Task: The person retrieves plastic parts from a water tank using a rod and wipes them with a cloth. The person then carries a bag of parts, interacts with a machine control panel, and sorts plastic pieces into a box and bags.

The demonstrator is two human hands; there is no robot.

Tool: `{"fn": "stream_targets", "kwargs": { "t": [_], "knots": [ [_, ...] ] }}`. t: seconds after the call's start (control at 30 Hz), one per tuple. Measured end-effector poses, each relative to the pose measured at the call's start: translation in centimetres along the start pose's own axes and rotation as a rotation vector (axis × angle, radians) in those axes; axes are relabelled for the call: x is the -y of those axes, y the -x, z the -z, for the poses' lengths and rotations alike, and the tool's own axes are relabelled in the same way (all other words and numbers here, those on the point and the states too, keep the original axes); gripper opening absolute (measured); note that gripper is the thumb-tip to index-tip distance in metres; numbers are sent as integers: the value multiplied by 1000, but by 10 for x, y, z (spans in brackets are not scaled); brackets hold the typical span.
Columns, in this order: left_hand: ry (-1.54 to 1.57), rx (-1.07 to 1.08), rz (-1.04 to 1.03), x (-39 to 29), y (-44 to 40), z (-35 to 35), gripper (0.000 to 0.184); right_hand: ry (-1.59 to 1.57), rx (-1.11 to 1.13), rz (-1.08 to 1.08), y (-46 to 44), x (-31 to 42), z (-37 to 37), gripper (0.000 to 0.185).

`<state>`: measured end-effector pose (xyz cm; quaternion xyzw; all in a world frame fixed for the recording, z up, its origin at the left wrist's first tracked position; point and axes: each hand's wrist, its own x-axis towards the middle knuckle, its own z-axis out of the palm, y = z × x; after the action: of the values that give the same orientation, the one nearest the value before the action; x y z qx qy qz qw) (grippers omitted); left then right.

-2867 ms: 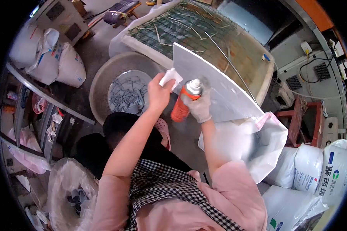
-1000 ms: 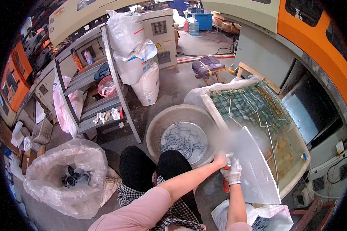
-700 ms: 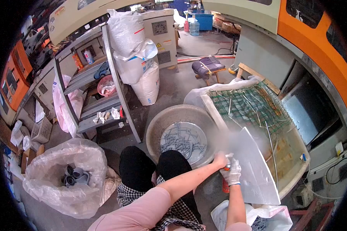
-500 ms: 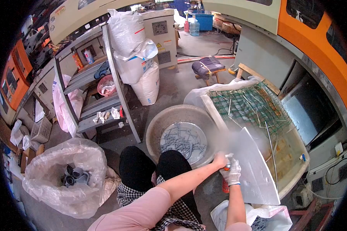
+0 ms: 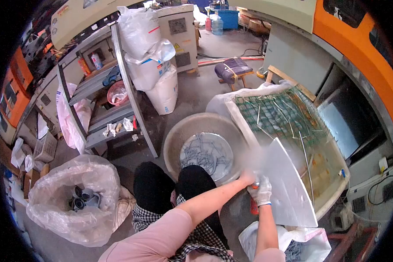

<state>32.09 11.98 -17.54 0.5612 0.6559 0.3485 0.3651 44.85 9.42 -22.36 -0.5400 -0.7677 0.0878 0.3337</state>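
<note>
Along the left edge of the workshop, an orange machine with dark windows stands behind a grey floor. On that floor sits a wide, crumpled bag of translucent plastic, holding dark grey rounded parts. Next comes a grey metal stepped frame; a round pink plastic basket rests within it, and white scraps lie on a lower step. Just beside the frame, bulging white sacks are stacked one upon another. Near the centre, a broad round grey-brown tub contains slender grey pieces, heaped loosely on its bottom. Beyond it stands a low wooden stool with a folded purple cloth.

To the right of the tub, the bare left hand lies close to the top of a red-orange cylindrical spray can; its fingers are blurred, and whether they pinch anything cannot be told. The right hand, in a white knitted glove, is curled around the can. Below it, an open white sack holds more grey pieces. Beside the glove, a flat white board stands tilted before a pale rectangular tank, partly covered by green wire mesh. At far right rises an orange-and-grey machine.
</note>
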Motion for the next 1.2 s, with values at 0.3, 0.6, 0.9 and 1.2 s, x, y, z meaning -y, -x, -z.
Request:
{"fn": "stream_targets", "kwargs": {
  "t": [0.3,0.6,0.9,1.2],
  "knots": [
    [142,70,248,0,-7,31,23,112,47,-291,34,21,36,79],
    [1156,240,363,-12,-5,121,34,-50,172,-745,132,-50,-44,85],
    [1153,232,309,-4,-5,164,32,48,87,-664,219,-120,-124,94],
    [963,-182,316,43,-16,274,35,-323,0,-972,187,-53,-62,110]
  ]
}}
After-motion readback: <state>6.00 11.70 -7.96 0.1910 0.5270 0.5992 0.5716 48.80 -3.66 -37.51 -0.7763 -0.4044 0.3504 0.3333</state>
